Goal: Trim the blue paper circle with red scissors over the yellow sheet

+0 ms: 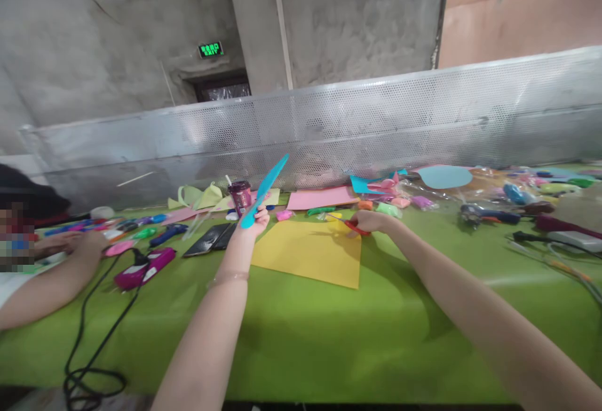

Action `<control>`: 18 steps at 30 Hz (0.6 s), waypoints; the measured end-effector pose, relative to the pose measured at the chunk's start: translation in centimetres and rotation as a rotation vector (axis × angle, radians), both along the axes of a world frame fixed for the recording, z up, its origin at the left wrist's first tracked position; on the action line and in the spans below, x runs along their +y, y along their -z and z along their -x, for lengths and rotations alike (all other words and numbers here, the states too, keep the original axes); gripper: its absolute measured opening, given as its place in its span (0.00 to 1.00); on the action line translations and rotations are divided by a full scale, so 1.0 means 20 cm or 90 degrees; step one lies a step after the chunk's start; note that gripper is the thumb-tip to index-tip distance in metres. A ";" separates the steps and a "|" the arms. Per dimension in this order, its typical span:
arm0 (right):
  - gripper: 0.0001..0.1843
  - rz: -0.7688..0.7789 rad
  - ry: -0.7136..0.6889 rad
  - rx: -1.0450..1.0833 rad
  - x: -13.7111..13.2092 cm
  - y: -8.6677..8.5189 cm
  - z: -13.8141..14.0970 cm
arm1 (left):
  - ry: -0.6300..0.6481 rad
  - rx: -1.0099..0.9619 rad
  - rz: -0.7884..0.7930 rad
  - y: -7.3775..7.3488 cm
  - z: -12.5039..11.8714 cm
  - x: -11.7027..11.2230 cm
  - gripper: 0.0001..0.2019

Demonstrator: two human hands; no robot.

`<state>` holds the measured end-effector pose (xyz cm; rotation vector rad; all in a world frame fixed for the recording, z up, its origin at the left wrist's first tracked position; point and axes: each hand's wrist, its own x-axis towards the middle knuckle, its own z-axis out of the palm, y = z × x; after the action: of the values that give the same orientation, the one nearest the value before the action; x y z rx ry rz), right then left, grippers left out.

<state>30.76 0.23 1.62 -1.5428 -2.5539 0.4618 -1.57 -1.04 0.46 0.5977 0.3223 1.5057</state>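
Above the green-covered bench (301, 342), the left hand (257, 221) pinches a curved blue paper piece (269, 185), apparently to clear the flat yellow rectangular sheet (305, 255), while the right hand (367, 221) curls around red-handled scissors (356, 228).

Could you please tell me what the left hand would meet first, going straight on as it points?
The left hand, holding blue paper, would probably meet the perforated metal barrier first, though depth is unclear.

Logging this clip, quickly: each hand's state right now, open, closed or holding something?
Left hand: closed, holding blue paper.
Right hand: closed, holding red-handled scissors.
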 end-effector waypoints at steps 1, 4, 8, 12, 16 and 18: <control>0.11 0.021 -0.010 0.028 -0.02 0.00 0.01 | 0.000 0.004 -0.003 -0.01 0.00 0.00 0.18; 0.08 0.049 -0.021 0.093 -0.07 -0.02 0.05 | -0.006 0.012 -0.013 -0.06 -0.01 -0.01 0.17; 0.03 0.042 -0.045 0.249 -0.22 -0.08 0.14 | -0.037 0.010 -0.036 -0.18 0.05 -0.06 0.18; 0.04 0.034 -0.089 0.436 -0.58 -0.10 0.25 | -0.067 0.040 -0.098 -0.41 0.20 -0.16 0.17; 0.02 -0.029 -0.097 0.550 -0.98 0.07 0.42 | -0.051 0.091 -0.188 -0.66 0.30 -0.33 0.18; 0.06 -0.091 -0.140 0.593 -1.11 0.20 0.51 | -0.048 0.106 -0.232 -0.75 0.30 -0.43 0.18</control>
<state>20.55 -22.06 -2.35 -0.7156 -1.9393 0.7703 -7.51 -9.56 15.53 1.0127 0.1990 1.6041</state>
